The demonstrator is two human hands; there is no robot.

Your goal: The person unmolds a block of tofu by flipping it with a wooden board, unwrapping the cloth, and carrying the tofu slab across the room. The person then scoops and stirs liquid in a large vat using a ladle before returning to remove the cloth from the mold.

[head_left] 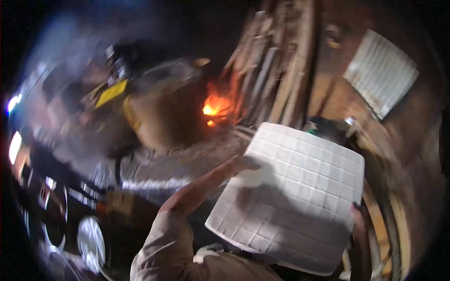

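Observation:
A large white rectangular board (309, 182) with a grid of shallow grooves is held tilted in front of my body. My left hand (244, 164) grips its left edge, the thumb side showing on top and the other fingers partly hidden. On the opposite edge my right hand (359, 218) takes hold, mostly in shadow and partly behind the board. A dark shadow falls across the board's surface. Whether the board is solid or a slab of separate pieces, I cannot tell.
A fire (215, 106) burns beside a big brownish pot (164, 112) ahead. Long wooden poles (276, 61) lean behind it. A yellow object (111, 93) lies near the pot, a corrugated sheet (382, 72) at right. Shiny metal vessels (91, 241) stand lower left.

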